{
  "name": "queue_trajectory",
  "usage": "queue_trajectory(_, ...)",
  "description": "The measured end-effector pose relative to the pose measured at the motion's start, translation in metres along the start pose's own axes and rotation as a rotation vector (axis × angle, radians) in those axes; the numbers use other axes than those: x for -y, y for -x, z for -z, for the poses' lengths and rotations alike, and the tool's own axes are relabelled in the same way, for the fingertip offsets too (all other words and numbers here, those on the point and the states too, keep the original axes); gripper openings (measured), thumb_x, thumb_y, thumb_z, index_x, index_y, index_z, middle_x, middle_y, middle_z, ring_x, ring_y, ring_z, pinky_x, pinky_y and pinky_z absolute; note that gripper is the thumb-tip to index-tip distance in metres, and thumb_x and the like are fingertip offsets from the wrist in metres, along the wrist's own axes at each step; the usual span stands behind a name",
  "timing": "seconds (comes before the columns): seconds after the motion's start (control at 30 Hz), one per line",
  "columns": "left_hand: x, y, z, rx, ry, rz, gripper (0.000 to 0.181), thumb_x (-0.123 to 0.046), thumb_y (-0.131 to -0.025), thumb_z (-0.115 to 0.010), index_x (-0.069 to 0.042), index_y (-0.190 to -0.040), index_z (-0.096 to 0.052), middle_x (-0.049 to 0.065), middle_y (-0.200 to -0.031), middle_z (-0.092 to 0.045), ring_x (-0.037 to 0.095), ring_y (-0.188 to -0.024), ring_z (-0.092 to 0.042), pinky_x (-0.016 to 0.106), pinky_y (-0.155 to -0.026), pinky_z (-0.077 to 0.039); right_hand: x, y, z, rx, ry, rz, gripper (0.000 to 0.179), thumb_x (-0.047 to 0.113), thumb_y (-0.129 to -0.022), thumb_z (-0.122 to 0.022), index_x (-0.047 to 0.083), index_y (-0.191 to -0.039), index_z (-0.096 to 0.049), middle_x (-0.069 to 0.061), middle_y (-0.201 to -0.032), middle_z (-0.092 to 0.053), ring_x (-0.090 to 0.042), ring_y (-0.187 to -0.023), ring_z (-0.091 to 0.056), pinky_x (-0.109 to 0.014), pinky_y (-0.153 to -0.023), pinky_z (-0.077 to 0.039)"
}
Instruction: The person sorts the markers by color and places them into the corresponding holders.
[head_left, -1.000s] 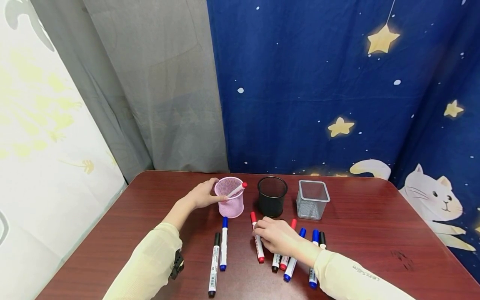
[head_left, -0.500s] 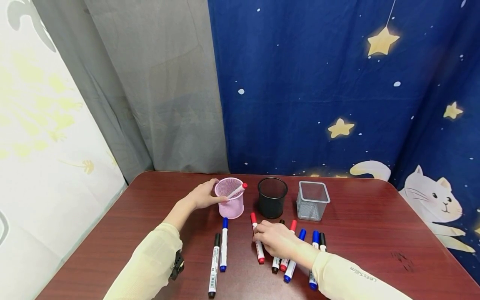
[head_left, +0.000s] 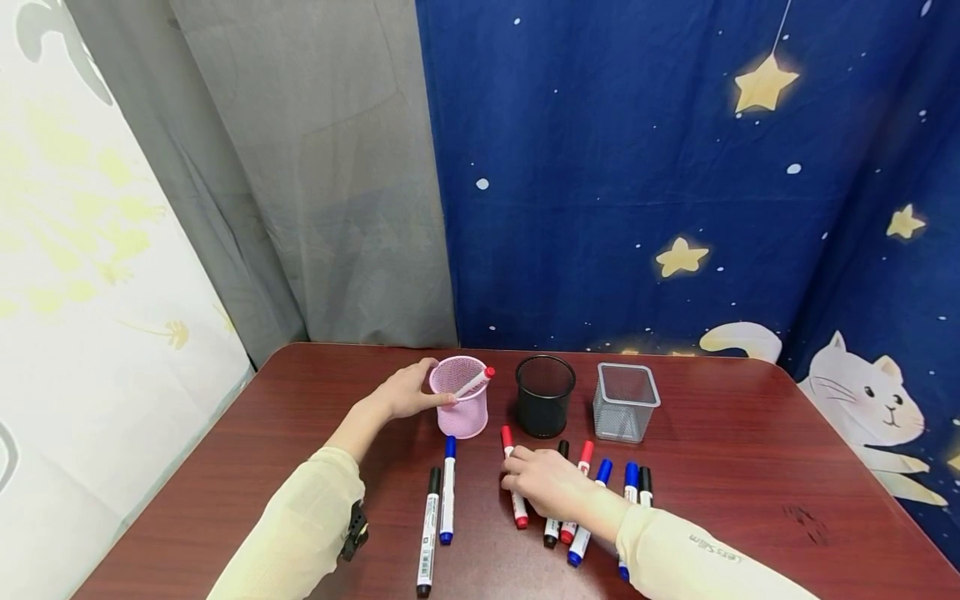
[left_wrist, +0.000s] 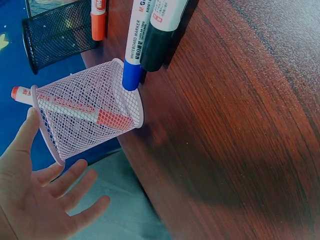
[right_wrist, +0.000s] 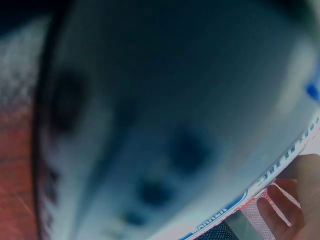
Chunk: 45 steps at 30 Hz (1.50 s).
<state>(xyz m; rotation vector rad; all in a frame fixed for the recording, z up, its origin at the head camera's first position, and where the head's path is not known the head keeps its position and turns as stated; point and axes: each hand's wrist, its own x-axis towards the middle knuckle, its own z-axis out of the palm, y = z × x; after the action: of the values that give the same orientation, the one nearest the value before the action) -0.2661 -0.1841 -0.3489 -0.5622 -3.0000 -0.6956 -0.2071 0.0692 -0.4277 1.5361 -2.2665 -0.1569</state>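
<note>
Hands at the pink mesh cup and the loose markers

Left hand lies spread against the pink mesh cup near the counter's far edge — a red marker leans inside. Right hand pinches a red-capped marker mid-counter. The blue marker reads "WHITEBOARD MARKER".

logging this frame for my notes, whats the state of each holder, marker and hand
pink mesh cup: upright, one red marker leaning inside
black mesh cup: upright, nothing seen inside
clear square holder: upright, nothing seen inside
red marker on table: lying flat, capped, right hand's fingertips on it
right hand: resting over the markers
left hand: fingers relaxed beside the pink cup
black and blue marker pair: lying flat, untouched
</note>
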Motion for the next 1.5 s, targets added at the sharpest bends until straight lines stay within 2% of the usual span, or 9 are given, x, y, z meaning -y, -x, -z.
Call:
queue_trajectory(0.5, 0.0, 0.0, 0.001, 0.01, -0.002, 0.013, 0.068, -0.04, -0.075, -0.067, 0.004, -0.12, -0.042, 0.018, -0.11, -0.053, 0.031, -0.102, -0.049, 0.042, -0.087, -0.037, 0.002, -0.005, 0.002, 0.045, 0.09, 0.058, 0.015, 0.013, -0.071, -0.068, 0.021, -0.083, -0.064, 0.008, -0.082, -0.057, -0.011, -0.082, -0.048, -0.02, -0.059, -0.039)
queue_trajectory(0.77, 0.001, -0.002, 0.0, 0.012, -0.004, 0.015, 0.069, -0.041, -0.074, -0.067, 0.003, -0.121, -0.041, 0.018, -0.111, -0.053, 0.03, -0.102, -0.049, 0.042, -0.087, -0.037, 0.0, -0.005, 0.003, 0.052, 0.12, 0.056, 0.012, 0.017, -0.075, -0.066, 0.022, -0.086, -0.063, 0.009, -0.082, -0.058, -0.01, -0.081, -0.049, -0.02, -0.059, -0.039)
queue_trajectory(1.0, 0.0, -0.002, 0.0, 0.017, -0.017, 0.031, 0.069, -0.042, -0.074, -0.067, 0.002, -0.121, -0.042, 0.017, -0.11, -0.053, 0.029, -0.101, -0.049, 0.043, -0.086, -0.038, -0.002, -0.007, 0.009, -0.027, 0.088, 0.037, 0.01, 0.017, -0.079, -0.062, 0.021, -0.088, -0.063, 0.009, -0.084, -0.059, -0.01, -0.08, -0.05, -0.02, -0.057, -0.04)
queue_trajectory(1.2, 0.0, -0.002, 0.0, 0.016, -0.014, 0.03, 0.069, -0.042, -0.074, -0.067, 0.003, -0.12, -0.042, 0.017, -0.109, -0.053, 0.029, -0.101, -0.05, 0.042, -0.086, -0.038, -0.005, -0.01, 0.018, -0.093, 0.014, 0.02, 0.019, 0.018, -0.075, -0.067, 0.02, -0.094, -0.064, 0.008, -0.089, -0.061, -0.009, -0.083, -0.052, -0.02, -0.059, -0.044)
queue_trajectory(1.5, -0.001, -0.002, 0.0, 0.022, -0.013, 0.043, 0.069, -0.042, -0.074, -0.067, 0.002, -0.121, -0.041, 0.016, -0.11, -0.053, 0.029, -0.101, -0.05, 0.042, -0.086, -0.038, -0.004, -0.011, 0.027, -0.171, -0.038, 0.045, 0.023, 0.015, -0.072, -0.066, 0.018, -0.095, -0.063, 0.007, -0.089, -0.06, -0.008, -0.083, -0.052, -0.021, -0.061, -0.045)
